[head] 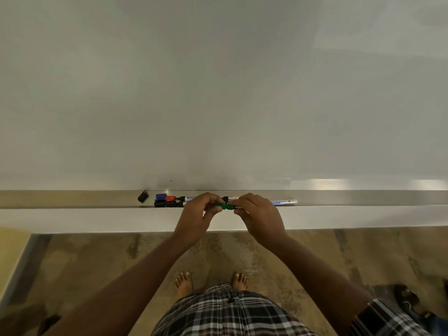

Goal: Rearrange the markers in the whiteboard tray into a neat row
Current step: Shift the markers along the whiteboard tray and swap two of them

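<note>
A green-capped marker [226, 205] is held level just in front of the metal whiteboard tray [72, 198]. My left hand [197, 214] pinches its green cap end and my right hand [258, 214] grips its barrel. In the tray to the left lie a blue-capped marker [161, 196], a red-capped marker [171, 198] and a black-capped marker [161, 203], side by side. Another marker's white barrel [283, 202] sticks out to the right of my right hand. A further marker [230, 198] shows between my hands at the back of the tray.
A loose black cap [143, 196] lies in the tray left of the markers. The whiteboard [218, 93] fills the upper view. Below are the floor, my bare feet [184, 281] and sandals [407, 299] at the right.
</note>
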Motion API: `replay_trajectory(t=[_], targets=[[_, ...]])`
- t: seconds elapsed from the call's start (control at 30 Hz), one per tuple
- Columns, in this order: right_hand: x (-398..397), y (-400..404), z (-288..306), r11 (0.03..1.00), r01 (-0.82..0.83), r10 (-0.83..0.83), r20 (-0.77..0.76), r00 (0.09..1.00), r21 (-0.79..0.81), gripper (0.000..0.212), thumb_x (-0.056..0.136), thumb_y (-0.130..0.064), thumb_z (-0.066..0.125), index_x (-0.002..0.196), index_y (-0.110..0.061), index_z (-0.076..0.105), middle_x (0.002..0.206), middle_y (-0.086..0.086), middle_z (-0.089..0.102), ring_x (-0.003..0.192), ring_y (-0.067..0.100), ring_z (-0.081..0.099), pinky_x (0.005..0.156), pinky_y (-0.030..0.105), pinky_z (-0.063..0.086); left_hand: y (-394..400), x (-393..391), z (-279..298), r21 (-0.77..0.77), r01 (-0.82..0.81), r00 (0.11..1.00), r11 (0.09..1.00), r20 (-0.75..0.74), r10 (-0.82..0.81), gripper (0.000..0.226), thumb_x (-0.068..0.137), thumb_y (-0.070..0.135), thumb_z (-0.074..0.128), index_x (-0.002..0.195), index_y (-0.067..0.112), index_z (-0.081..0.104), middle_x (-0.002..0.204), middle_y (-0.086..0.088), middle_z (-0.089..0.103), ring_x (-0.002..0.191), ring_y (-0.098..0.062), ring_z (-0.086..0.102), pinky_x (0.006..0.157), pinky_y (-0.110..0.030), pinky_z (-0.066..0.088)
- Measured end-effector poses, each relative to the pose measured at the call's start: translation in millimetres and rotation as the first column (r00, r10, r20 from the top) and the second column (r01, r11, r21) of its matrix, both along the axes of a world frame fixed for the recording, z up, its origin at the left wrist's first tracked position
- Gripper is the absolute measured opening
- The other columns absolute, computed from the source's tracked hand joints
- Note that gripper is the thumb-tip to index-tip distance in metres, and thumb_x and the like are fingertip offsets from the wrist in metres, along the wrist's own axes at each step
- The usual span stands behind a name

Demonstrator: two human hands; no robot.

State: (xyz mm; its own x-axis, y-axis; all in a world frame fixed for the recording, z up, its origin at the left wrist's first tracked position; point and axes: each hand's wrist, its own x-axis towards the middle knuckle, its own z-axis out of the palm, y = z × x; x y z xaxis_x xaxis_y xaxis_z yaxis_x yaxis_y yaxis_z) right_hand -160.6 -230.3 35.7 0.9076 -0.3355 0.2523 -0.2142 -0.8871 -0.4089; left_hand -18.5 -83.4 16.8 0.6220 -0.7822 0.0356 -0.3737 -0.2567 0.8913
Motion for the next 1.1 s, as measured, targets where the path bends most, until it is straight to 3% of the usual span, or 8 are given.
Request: replay_trajectory(t=[0.17,0.37,0.5,0.63,0.73,0.83,0.97,1.1], targets=[[-3,2,3,0.979,0.063,-0.077,0.066,0.995,0.195,0.020,0.087,-0.024,0.075,0.106,-0.020,0.075,0.098,-0.003,0.074,0.083,0.017,0.066,0.069,0.034,0.053,3,-3,7,-0.014,-0.022,0.994,1.000,-0.112,0.021,0.018,0.088,0.010,0.068,0.101,0.021,0.072,0.088,0.009,0.074,0.081,-0.007,0.069,0.075,-0.018,0.055],[1,3,7,0.963,0.062,-0.111,0.177,0.978,0.262,0.013,0.078,-0.012,0.083,0.090,-0.015,0.079,0.087,-0.002,0.076,0.073,0.010,0.066,0.066,0.026,0.053,-3,-2,18,-0.015,-0.068,0.979,0.998,-0.195,0.064,0.021,0.082,0.009,0.074,0.090,0.028,0.073,0.084,0.005,0.076,0.073,-0.012,0.073,0.072,-0.022,0.059],[-3,-3,6,0.941,0.100,-0.163,0.174,0.971,0.324,0.013,0.077,-0.013,0.083,0.089,-0.018,0.079,0.086,-0.005,0.076,0.070,0.001,0.062,0.064,0.018,0.051,-9,-3,23,-0.038,-0.055,0.980,0.998,-0.195,0.047,0.023,0.082,0.011,0.076,0.086,0.034,0.072,0.081,0.008,0.075,0.072,-0.013,0.073,0.072,-0.024,0.060],[-6,-13,-2,0.920,0.109,-0.160,0.106,0.981,0.377,0.016,0.082,-0.021,0.080,0.097,-0.025,0.077,0.089,-0.017,0.072,0.078,-0.005,0.062,0.068,0.008,0.045,-13,-5,22,0.002,-0.021,0.988,1.000,-0.154,0.021,0.020,0.085,0.018,0.073,0.096,0.034,0.070,0.086,0.014,0.073,0.077,-0.006,0.071,0.074,-0.026,0.059],[-8,-34,-14,0.919,0.219,-0.233,0.005,0.972,0.328,0.016,0.088,-0.022,0.073,0.103,-0.028,0.073,0.094,-0.015,0.072,0.080,0.000,0.062,0.070,0.016,0.049,-15,-5,16,0.039,-0.058,0.992,0.998,-0.109,0.062,0.033,0.087,0.025,0.071,0.119,0.027,0.064,0.107,0.014,0.070,0.092,0.001,0.067,0.079,-0.019,0.054],[-25,-70,-32,0.848,0.443,-0.434,-0.099,0.896,0.291,0.016,0.092,-0.017,0.068,0.106,-0.024,0.072,0.098,-0.008,0.073,0.080,0.006,0.062,0.066,0.016,0.046,-3,4,2,0.073,-0.171,0.984,0.983,-0.034,0.174,0.033,0.087,0.027,0.070,0.119,0.023,0.062,0.118,0.008,0.063,0.103,-0.005,0.060,0.079,-0.013,0.046],[-38,-97,-43,0.859,0.497,-0.486,-0.113,0.867,0.125,0.018,0.085,-0.011,0.074,0.101,-0.020,0.076,0.096,-0.002,0.076,0.081,0.016,0.066,0.072,0.024,0.050,20,34,-20,0.168,-0.264,0.958,0.950,0.159,0.238,0.024,0.088,0.020,0.069,0.112,0.017,0.066,0.114,-0.005,0.063,0.108,-0.024,0.058,0.094,-0.040,0.051],[-34,-98,-51,0.898,0.440,-0.436,-0.111,0.893,0.009,0.010,0.083,-0.014,0.077,0.091,-0.021,0.079,0.092,-0.003,0.076,0.081,0.017,0.066,0.082,0.039,0.054,39,64,-39,0.256,-0.392,0.897,0.884,0.318,0.306,0.016,0.086,0.016,0.068,0.100,0.009,0.067,0.103,-0.011,0.065,0.103,-0.032,0.055,0.091,-0.038,0.044]])
